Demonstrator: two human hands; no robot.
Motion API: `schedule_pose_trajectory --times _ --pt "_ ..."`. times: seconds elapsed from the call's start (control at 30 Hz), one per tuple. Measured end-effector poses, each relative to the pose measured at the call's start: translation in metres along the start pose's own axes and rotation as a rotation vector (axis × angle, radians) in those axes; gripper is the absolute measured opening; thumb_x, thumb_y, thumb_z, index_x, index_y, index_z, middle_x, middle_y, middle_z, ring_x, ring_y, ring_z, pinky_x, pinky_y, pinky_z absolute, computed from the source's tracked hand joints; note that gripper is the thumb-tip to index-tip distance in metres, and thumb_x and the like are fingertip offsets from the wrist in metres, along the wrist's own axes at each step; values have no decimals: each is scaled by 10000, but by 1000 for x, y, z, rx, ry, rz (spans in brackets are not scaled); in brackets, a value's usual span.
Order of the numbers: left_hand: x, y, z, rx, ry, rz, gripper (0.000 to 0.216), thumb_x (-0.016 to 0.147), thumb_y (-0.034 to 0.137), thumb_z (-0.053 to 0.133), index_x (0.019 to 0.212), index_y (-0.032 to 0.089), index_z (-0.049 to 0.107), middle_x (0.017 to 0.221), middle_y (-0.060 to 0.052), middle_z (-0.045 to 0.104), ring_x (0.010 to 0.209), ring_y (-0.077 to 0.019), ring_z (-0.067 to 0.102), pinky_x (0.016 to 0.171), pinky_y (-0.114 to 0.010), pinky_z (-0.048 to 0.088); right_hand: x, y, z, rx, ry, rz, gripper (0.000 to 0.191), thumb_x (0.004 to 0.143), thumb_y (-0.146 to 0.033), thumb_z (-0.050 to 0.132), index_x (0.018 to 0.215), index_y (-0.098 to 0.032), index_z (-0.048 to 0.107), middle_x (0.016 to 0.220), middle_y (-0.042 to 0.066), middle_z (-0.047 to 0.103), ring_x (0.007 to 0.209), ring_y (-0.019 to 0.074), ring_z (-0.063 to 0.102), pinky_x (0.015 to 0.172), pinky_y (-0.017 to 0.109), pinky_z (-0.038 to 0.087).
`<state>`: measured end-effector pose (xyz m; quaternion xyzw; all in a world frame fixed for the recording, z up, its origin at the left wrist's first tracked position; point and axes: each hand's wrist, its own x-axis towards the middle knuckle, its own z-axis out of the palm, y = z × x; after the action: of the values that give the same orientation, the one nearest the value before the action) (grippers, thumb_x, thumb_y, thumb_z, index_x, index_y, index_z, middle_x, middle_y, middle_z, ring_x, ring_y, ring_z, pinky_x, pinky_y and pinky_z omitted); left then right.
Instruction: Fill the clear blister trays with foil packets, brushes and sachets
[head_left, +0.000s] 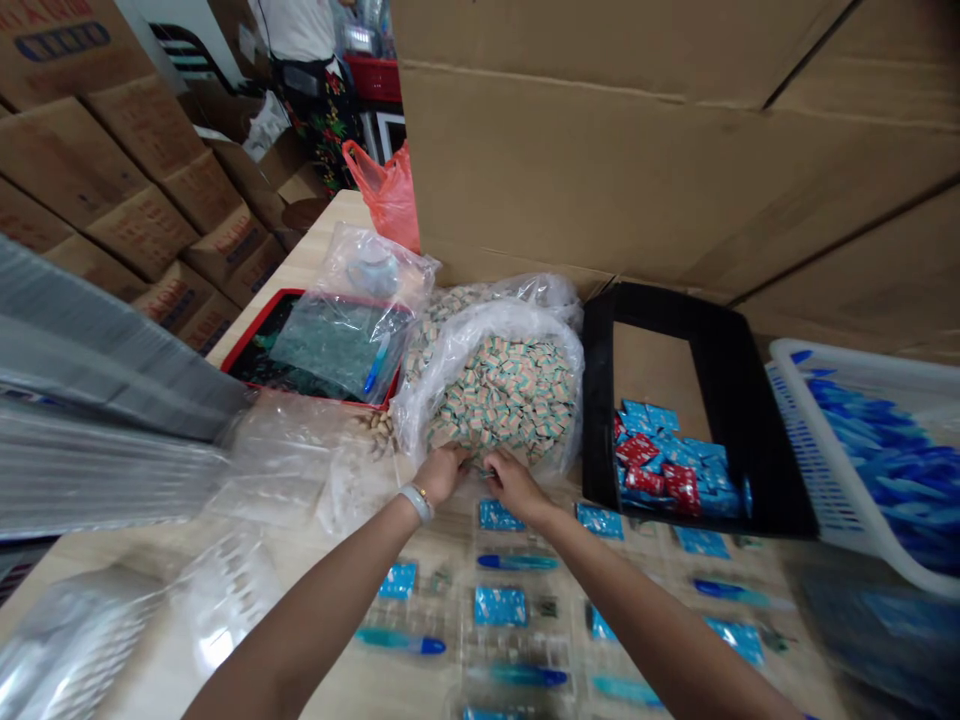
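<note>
Both my hands meet at the near edge of a clear plastic bag (480, 340) heaped with small pale wrapped pieces (506, 395). My left hand (439, 472), a white band on its wrist, is closed with fingers curled at the bag's mouth. My right hand (510, 480) is closed too, its fingers pinched beside the left. Something small sits between them, but I cannot make it out. Below my arms, clear blister trays (502, 610) hold blue packets (500, 604) and blue pens (517, 562).
A black bin (600, 400) with blue and red packets stands to the right, then a white basket (825, 470) of blue pens. A red-rimmed tray (247, 345) under plastic lies to the left. Large cardboard boxes (637, 150) rise behind. A person stands far back.
</note>
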<state>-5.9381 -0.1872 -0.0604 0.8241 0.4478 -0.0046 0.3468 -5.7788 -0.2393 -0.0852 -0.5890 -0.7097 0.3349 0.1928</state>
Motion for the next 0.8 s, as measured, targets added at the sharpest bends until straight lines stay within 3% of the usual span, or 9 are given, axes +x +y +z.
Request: schedule_pose_trajectory --times 0.1,0.2,0.3,0.57,0.7,0.8 --pt "-4 7 -6 36 23 52 225 724 117 479 904 145 611 952 -72 584 866 -173 539 785 -271 423 -1 0 1 16 19 30 210 613 -3 406 719 -183 422 746 4 442 731 142 421 664 247 335" --pt "-6 10 -11 111 23 225 194 727 120 480 847 168 624 1135 -58 532 1008 -212 479 863 -318 388 -1 2 3 50 48 22 212 599 -5 399 707 -186 411 740 1 441 719 138 418 652 238 333" --pt "-7 9 -10 66 -51 329 193 718 103 480 825 172 625 1107 -44 561 1014 -199 492 881 -307 383 -1 5 3 72 82 19 208 603 -16 392 716 -188 415 740 4 448 719 141 422 653 239 337" --pt "-1 10 5 -153 -35 237 224 679 75 488 832 164 626 1112 -62 563 983 -178 534 866 -284 408 5 7 5 19 158 68 200 606 -22 382 714 -181 438 721 13 448 709 150 431 659 252 344" --pt "3 3 7 -173 50 195 229 676 45 471 823 128 625 946 -72 624 900 -178 557 836 -297 423 3 9 1 7 165 96 202 601 -12 390 696 -186 424 701 3 443 693 142 430 648 240 346" --pt "3 -8 6 -180 100 176 217 677 56 495 839 125 621 957 -82 617 925 -184 547 849 -311 417 -1 9 -5 -38 153 124 212 613 -3 391 710 -186 436 751 16 463 747 148 438 678 244 349"
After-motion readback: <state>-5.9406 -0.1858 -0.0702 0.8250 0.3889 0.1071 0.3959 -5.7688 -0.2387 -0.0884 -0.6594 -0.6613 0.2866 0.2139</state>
